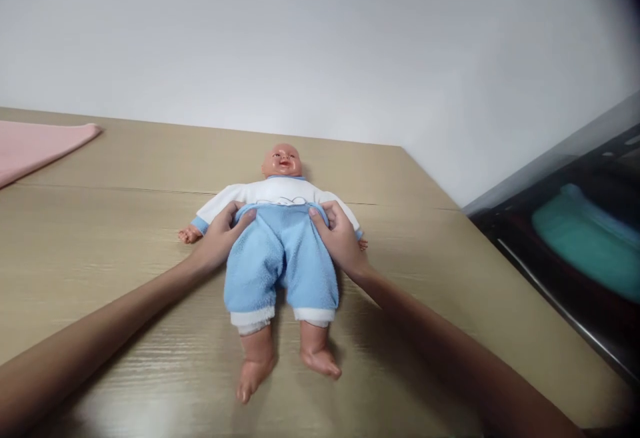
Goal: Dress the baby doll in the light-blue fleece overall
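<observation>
A baby doll [283, 159] lies on its back on the wooden table, head at the far side and bare feet towards me. It wears a white top [275, 190] with blue cuffs and collar, and light blue pants [280, 245] with white hems. My left hand [227, 230] pinches the waistband at its left side, thumb on the front. At the right side of the same waistband, my right hand [337, 231] grips the cloth, thumb in front too. The fingers behind the cloth are partly hidden.
A pink cloth [40, 146] lies at the table's [140, 225] far left. Beyond the right edge, lower down, a green object [590, 241] rests on something black and glossy. A pale wall [250, 45] rises behind the table.
</observation>
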Tool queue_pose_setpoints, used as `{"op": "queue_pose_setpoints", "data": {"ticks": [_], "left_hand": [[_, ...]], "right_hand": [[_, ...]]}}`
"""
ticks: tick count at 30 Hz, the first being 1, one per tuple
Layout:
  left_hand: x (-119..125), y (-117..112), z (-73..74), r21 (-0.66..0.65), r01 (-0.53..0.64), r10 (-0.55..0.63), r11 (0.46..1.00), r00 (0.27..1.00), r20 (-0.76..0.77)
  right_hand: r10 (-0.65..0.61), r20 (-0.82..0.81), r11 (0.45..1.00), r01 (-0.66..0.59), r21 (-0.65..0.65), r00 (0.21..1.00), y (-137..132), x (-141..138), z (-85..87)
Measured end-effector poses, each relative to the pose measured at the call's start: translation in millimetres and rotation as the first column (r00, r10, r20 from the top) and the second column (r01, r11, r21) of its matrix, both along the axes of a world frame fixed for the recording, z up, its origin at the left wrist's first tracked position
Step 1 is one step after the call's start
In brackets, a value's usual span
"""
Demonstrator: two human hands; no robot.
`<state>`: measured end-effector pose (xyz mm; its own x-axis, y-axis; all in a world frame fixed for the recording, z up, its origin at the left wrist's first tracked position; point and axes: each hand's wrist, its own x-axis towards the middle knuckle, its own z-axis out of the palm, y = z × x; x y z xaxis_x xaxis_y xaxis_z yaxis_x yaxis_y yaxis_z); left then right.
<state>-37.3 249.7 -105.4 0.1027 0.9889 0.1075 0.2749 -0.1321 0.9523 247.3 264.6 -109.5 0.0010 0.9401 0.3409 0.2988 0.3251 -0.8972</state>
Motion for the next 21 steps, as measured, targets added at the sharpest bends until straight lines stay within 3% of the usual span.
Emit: {"op": "queue_pose_setpoints", "data": {"ticks": [3,5,10,13,18,21], "left_hand": [[-3,-15,-3.7,0.054,-0.048,0.054,0.997,0.992,-0.11],[-3,-24,-5.6,0.023,-0.055,0.057,0.998,0.994,-0.089],[1,-23,-8.3,-0.126,-0.062,0.095,0.99,0.956,0.276],[-2,-10,-8.2,-0.092,-0.001,0.035,0.996,0.929,0.368],[-13,3,-7.6,-0.104,0.206,-0.137,0.973,0.878,0.459],[-18,2,0.3,-0.043,0.237,-0.202,0.97,0.897,0.392]], "right_hand": [[0.029,0.028,0.995,-0.026,-0.1,0.999,-13,14,-8.4],[0.054,-0.052,0.974,-0.064,-0.218,0.997,-24,19,-12.3],[-0.024,-0.474,0.881,-0.206,-0.427,0.88,-30,14,-9.2],[-0.001,-0.489,0.885,-0.226,-0.407,0.872,-21,10,-2.3],[0.128,-0.307,0.944,-0.21,-0.254,0.943,-12,18,4.4],[0.192,-0.176,0.959,-0.222,-0.174,0.966,-17,26,11.2]]}}
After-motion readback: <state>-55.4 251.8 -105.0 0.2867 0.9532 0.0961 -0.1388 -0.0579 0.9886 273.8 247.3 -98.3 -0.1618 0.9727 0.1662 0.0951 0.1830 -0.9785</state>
